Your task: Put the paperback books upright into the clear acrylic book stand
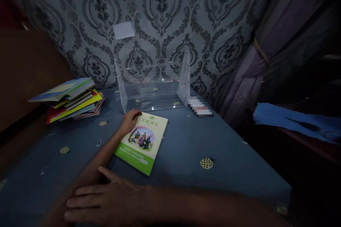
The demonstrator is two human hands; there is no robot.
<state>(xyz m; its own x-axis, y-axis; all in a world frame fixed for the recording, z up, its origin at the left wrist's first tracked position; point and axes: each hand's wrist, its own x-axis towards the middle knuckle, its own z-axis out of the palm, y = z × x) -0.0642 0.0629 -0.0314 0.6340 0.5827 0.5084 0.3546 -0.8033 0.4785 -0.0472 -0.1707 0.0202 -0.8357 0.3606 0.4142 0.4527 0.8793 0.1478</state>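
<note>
A green and cream picture book [145,142] lies flat on the blue tablecloth [186,149]. My left hand [129,120] reaches forward and its fingers curl round the book's top left corner. In the near foreground my right hand [106,200] comes in from the right. It lies flat with its fingers stretched out to the left, resting over my left forearm and holding nothing.
A clear acrylic book stand [153,88] stands against the patterned wall just behind the book. A slanted stack of several colourful books [70,101] sits at the left. A purple curtain [266,53] and a blue cloth [290,120] are at the right. A wooden board borders the left side.
</note>
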